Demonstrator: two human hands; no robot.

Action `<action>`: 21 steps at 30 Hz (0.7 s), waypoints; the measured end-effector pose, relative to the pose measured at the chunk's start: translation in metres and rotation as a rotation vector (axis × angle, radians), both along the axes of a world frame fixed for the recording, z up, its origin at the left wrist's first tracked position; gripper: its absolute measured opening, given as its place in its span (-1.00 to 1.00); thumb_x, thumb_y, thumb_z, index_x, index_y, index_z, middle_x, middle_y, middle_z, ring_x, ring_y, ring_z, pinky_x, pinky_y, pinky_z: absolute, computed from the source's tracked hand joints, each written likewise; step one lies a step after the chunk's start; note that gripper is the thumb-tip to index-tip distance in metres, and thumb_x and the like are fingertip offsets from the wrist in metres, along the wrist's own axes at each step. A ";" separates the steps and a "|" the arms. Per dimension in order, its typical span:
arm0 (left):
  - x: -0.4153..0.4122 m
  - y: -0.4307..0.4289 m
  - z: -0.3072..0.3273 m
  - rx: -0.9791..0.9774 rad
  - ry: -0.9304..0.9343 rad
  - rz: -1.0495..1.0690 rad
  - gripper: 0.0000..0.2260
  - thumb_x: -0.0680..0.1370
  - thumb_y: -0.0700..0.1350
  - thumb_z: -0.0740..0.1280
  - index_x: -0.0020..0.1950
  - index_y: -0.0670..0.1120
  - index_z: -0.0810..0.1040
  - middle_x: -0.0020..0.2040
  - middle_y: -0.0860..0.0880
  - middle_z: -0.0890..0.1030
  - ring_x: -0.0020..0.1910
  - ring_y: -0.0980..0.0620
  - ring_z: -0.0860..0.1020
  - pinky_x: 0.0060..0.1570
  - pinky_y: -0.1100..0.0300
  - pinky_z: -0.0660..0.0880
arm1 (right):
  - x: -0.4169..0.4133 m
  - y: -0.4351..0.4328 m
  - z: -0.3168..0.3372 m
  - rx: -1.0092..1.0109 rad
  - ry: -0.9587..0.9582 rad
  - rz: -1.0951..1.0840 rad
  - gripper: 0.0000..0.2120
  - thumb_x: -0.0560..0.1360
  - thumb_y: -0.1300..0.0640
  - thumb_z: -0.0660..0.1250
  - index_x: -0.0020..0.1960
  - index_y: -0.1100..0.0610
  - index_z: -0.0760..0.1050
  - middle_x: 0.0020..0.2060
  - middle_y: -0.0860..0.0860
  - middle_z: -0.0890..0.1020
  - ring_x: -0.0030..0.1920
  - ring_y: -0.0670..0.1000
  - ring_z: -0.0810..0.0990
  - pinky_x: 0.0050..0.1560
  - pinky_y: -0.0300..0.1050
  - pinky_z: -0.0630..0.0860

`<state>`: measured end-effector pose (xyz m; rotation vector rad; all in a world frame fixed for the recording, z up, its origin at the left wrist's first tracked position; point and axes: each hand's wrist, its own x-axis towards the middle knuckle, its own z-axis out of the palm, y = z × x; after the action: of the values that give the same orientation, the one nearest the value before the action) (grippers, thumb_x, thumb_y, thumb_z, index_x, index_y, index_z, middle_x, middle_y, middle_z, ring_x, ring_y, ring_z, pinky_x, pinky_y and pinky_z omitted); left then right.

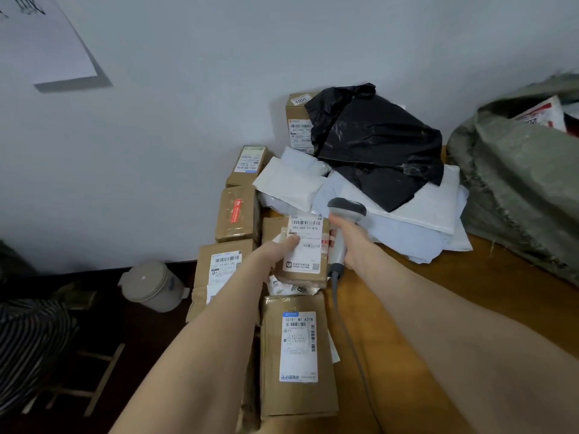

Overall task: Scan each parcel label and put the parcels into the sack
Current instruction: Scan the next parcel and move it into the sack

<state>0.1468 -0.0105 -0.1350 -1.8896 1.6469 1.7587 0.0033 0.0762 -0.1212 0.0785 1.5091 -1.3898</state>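
Head view: the left grip [277,250] pinches a small box [305,245], label up, well left of the sack [517,189]. The right grip [349,242] is curled round a scanner [346,208] just beside that label. One parcel [542,117] shows inside the sack. Many boxes and mailers [432,208] left of it probably await scanning.

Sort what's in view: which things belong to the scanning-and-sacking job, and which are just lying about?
Job: scanner held in the right hand; labelled parcel gripped by the left hand; other brown boxes; white mailers; black bag; green sack.
Lying about: lidded bin; paper sheet; striped cloth.
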 end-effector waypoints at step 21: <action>0.048 0.010 0.049 -0.106 0.588 0.565 -0.41 0.46 -0.26 0.45 0.42 -0.02 0.30 0.03 -0.06 0.59 -0.10 -0.01 0.60 -0.11 -0.03 0.60 | 0.018 0.000 0.096 -0.139 0.297 0.328 -0.80 0.54 0.13 0.38 -0.01 0.28 0.51 -0.37 0.13 0.56 -0.42 0.03 0.52 -0.31 -0.10 0.54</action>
<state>0.1948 -0.0005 -0.0856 -2.1785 1.4401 2.7111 0.0217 0.0765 -0.0255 -0.4607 1.5755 -1.2712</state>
